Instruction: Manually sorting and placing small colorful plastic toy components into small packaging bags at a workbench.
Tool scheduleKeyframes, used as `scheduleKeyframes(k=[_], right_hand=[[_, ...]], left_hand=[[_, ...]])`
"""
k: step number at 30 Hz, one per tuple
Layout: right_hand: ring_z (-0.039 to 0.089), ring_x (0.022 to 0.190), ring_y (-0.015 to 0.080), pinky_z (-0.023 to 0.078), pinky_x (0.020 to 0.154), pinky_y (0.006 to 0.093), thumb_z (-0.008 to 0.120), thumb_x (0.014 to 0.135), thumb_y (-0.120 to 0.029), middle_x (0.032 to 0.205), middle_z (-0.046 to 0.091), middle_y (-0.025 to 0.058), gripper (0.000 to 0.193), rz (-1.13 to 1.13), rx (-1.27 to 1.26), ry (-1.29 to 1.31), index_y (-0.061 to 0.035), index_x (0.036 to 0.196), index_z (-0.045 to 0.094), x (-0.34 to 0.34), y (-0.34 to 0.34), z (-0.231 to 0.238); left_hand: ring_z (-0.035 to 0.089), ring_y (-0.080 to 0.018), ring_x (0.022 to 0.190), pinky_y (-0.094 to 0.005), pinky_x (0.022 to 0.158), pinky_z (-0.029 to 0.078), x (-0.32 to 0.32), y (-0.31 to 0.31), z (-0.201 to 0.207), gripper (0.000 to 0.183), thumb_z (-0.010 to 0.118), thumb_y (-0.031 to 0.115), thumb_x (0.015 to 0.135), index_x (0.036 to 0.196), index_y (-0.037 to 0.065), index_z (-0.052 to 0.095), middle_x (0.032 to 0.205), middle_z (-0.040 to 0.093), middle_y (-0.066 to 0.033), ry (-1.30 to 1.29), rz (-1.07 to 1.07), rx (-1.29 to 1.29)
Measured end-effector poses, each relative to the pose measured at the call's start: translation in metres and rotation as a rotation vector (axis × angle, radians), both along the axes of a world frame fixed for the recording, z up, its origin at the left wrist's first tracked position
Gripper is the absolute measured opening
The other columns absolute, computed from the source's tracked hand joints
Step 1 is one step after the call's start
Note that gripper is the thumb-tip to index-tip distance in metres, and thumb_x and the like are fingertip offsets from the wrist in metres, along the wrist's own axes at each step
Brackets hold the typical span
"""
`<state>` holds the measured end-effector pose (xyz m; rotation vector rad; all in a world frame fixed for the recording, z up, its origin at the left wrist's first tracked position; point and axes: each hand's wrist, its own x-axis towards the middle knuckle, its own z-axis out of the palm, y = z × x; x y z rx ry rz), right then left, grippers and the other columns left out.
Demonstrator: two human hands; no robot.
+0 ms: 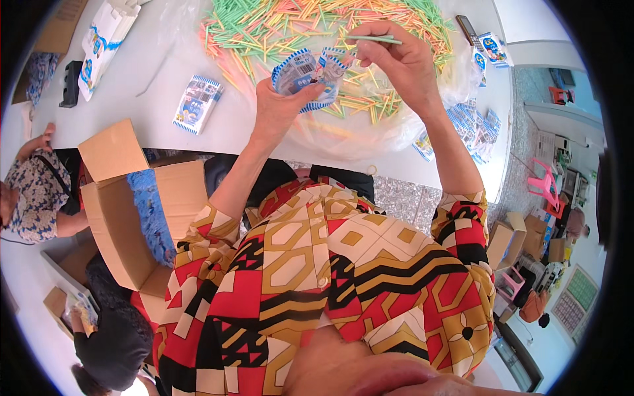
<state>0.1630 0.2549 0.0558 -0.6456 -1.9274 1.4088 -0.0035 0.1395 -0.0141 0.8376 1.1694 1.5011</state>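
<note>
My left hand (281,109) is closed round an opened-out packet (297,74) of clear film with blue-and-white striped edges, its thumb lying across the front. Just right of it, my right hand (403,63) pinches a thin green stick (374,39), straw-like, with its fingertips close to the packet's upper right edge. Under and beyond both hands spreads a large heap of thin sticks (264,33) in green, yellow, orange and pink. The heap lies on a clear plastic sheet (330,142). Whether anything is inside the packet is hard to make out.
A filled packet (198,104) lies on the white table (158,39), left of the heap. More packets (472,125) pile up at the right edge, near a dark phone-like device (467,30). A cardboard box (112,218) with blue lining stands at my left. Other people (112,330) sit further left.
</note>
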Motion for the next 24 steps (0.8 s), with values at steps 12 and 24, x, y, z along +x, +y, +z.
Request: scheduleKeyframes(k=[12, 24], right_hand=[[0.053, 0.070, 0.0039, 0.043, 0.058, 0.0198, 0.059, 0.086, -0.008, 0.086, 0.062, -0.0006, 0.015, 0.035, 0.352, -0.232, -0.0044, 0.100, 0.062, 0.006, 0.002, 0.019], [0.038, 0.057, 0.0010, 0.031, 0.050, 0.0184, 0.053, 0.092, -0.019, 0.063, 0.045, -0.0066, 0.018, 0.161, 0.191, -0.299, -0.0110, 0.104, 0.064, 0.005, 0.000, 0.024]], left_hand=[[0.061, -0.0086, 0.074, -0.0221, 0.066, 0.050, 0.003, 0.000, 0.000, 0.024, 0.070, 0.009, 0.076, 0.097, -0.002, 0.064, 0.087, 0.066, -0.0049, 0.013, 0.024, 0.039], [0.061, -0.0110, 0.081, -0.0261, 0.074, 0.051, 0.005, -0.007, 0.002, 0.030, 0.072, 0.007, 0.075, 0.102, -0.001, 0.060, 0.091, 0.064, -0.0053, 0.035, -0.001, 0.012]])
